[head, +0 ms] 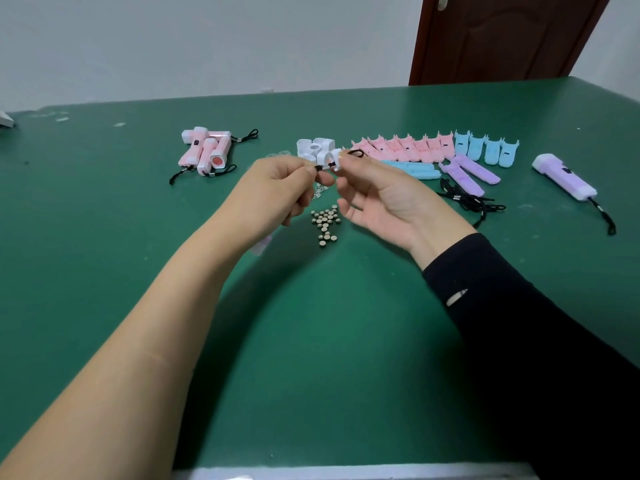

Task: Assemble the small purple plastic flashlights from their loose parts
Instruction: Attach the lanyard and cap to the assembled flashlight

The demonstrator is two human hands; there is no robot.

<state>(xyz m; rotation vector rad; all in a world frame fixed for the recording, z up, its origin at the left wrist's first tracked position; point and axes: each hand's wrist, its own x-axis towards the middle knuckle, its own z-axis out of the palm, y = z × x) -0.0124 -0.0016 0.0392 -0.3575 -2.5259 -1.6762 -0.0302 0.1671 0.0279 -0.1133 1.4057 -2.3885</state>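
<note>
Head view: above the bench's (311, 341) middle my left hand (277, 188) pinched the limp-looking cord (355, 153) by its end, my right hand (377, 202) the seemingly light, rigid cap (335, 159).

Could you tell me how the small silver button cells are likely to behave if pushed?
The button cells lie as a loose cluster of tiny discs, so they would probably scatter. Their shiny faces suggest slippery pinching. Lying flat, they seem unlikely to roll.
</note>
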